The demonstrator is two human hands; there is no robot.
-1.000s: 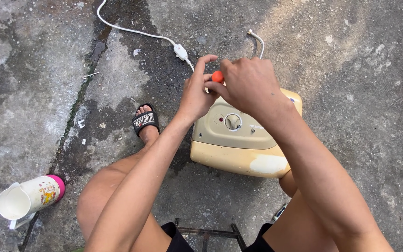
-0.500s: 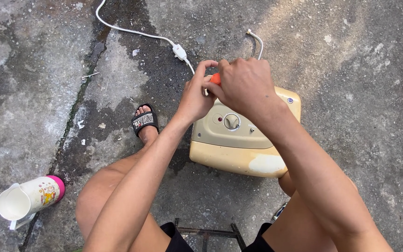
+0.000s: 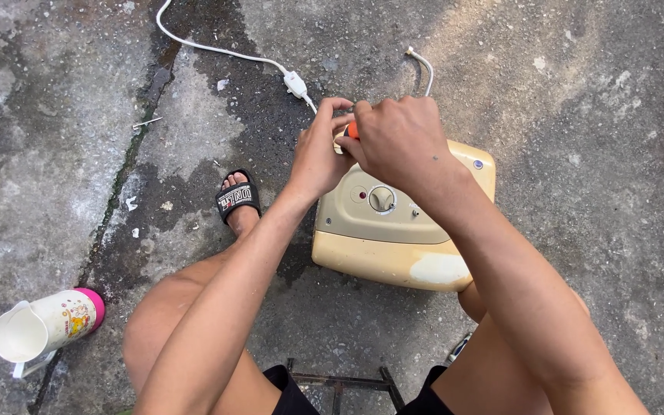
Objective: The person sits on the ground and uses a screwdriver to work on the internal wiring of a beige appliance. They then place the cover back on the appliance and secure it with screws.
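While both hands meet over the far edge of the cream appliance (image 3: 401, 230), the right hand (image 3: 397, 142) is closed in a fist around a tool with an orange handle (image 3: 353, 130), only a sliver of which shows between the knuckles. The left hand (image 3: 320, 154) is curled with thumb and fingertips pinched at the same spot, steadying either the tool tip or a small part; which one cannot be told, since the hands hide it.

The appliance sits on the concrete ground (image 3: 578, 154), between the person's knees and just ahead of them, its dial (image 3: 382, 200) facing up. It looks like a rigid plastic box, probably fairly heavy and stable, its smooth rounded casing best gripped along the long side edges. The tool handle seems stiff and short, suited to a full-palm grip.

Both forearms reach forward and converge, elbows out, the right wrist bent down over the work. A sandalled foot (image 3: 238, 198) rests left of the appliance. A white cord (image 3: 224, 52) trails toward the far left corner of the ground, and a white jug with a pink base (image 3: 44, 330) lies on its side near the left edge.
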